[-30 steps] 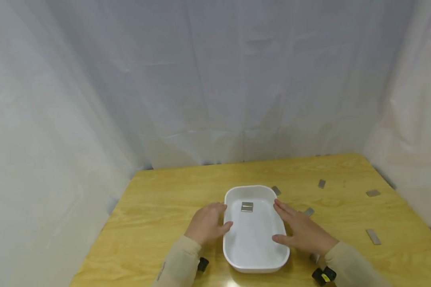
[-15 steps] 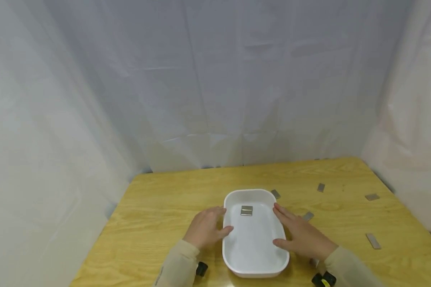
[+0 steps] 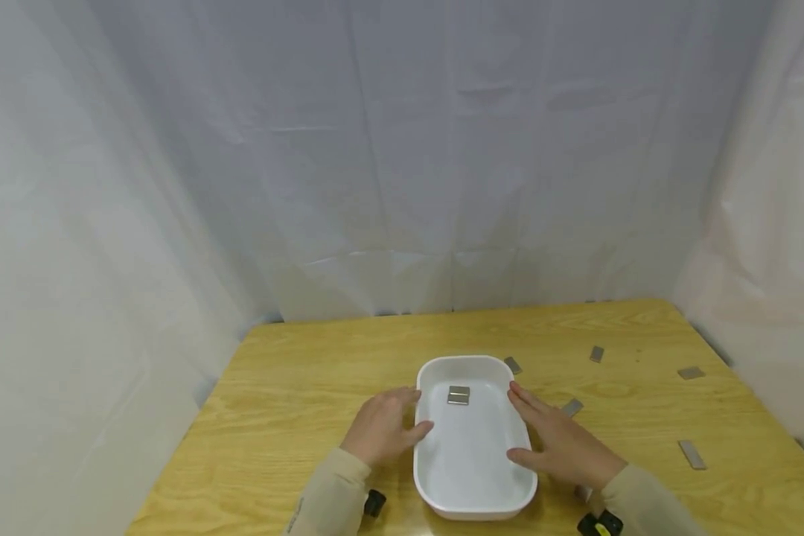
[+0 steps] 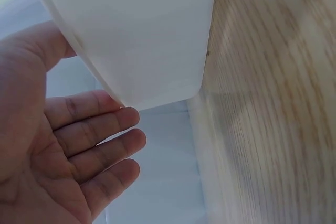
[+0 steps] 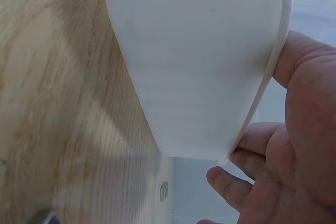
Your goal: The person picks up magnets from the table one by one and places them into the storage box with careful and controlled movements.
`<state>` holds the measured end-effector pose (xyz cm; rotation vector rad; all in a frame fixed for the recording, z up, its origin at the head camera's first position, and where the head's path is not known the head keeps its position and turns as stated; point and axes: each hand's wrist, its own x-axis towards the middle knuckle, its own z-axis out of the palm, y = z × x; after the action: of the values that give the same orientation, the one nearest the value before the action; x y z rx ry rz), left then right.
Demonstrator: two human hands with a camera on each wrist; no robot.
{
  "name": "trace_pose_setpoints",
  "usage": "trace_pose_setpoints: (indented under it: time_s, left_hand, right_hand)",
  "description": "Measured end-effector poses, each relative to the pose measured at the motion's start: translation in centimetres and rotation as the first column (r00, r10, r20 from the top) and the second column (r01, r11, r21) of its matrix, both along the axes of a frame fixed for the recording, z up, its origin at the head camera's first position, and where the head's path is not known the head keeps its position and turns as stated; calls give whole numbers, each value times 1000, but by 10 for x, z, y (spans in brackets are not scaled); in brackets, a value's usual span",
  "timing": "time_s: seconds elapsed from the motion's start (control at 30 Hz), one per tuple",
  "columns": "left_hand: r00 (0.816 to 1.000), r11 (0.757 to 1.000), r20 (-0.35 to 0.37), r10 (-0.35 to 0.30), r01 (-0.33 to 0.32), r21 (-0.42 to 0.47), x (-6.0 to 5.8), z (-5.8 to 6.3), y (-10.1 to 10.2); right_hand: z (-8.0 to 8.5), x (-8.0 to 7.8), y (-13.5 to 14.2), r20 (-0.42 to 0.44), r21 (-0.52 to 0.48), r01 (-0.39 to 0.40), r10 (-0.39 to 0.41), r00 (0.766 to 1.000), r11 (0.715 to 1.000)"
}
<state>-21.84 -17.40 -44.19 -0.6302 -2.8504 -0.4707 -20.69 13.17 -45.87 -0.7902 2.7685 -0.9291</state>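
A white, deep, round-cornered tray (image 3: 474,514) stands on the wooden table between both hands. Inside it, toward its far end, two small rectangular grey metal pieces (image 3: 458,395) lie side by side. My left hand (image 3: 383,426) rests against the left rim with thumb over the edge; in the left wrist view its fingers (image 4: 100,153) are extended, the index tip at the rim. On the opposite side, my right hand (image 3: 566,444) touches the right rim, thumb and forefinger lying over it. The right wrist view shows the tray's outer wall (image 5: 194,66) beside those relaxed fingers.
Several loose grey metal pieces lie on the table (image 3: 295,417) at the right, including one (image 3: 692,454) near the right edge, one (image 3: 597,353) farther back and one (image 3: 512,365) by the tray's far corner. White sheeting (image 3: 402,149) encloses the back and sides.
The whole head view has shifted slightly down. Both hands keep their places at the tray's rims, and the tray and metal pieces stay put on the table.
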Motion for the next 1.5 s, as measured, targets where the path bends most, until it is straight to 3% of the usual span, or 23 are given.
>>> trace_pose_setpoints:
  time_s: [0.5, 0.83, 0.93, 1.17, 1.5]
  left_hand:
    - [1000, 999, 22, -16, 15, 36, -17, -2, 12]
    - [990, 987, 133, 56, -75, 142, -20, -6, 7]
    - [982, 979, 171, 77, -107, 174, -20, -6, 9]
    - [983, 943, 145, 108, -147, 298, -25, -9, 10]
    - [971, 907, 180, 155, -212, 364, -26, -3, 12]
  right_hand:
    - [0, -13, 12, -53, 21, 5, -4, 999, 1000]
    - [11, -24, 6, 26, 40, -24, 23, 999, 999]
    - [19, -27, 11, 60, 25, 11, -13, 998, 1000]
    - [45, -53, 34, -70, -28, 38, -39, 997, 999]
    - [61, -97, 42, -81, -14, 87, -87, 993, 996]
